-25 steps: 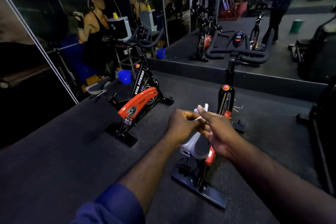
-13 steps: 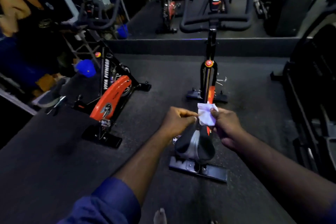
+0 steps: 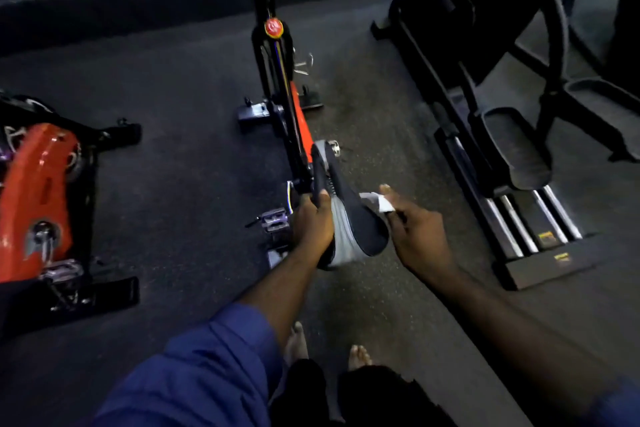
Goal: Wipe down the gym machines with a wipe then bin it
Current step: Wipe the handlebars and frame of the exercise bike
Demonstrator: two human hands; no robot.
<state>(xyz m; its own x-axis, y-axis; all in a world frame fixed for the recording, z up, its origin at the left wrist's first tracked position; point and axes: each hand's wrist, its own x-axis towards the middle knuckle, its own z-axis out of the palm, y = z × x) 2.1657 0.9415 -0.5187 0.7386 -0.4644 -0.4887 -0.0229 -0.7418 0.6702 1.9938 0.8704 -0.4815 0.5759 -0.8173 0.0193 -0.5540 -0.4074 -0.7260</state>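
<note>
A: Looking down from the head camera, the left hand [image 3: 312,221] curls round the left edge of the saddle [image 3: 356,222].
B: And the wipe [image 3: 380,204]?
A: Pinched in the right hand [image 3: 419,232], touching the saddle's right edge.
B: Risks?
A: That small pinch might let the wipe drop to the floor below the saddle, or a hard stroke might twist the saddle. No bin shows near the saddle.
</note>
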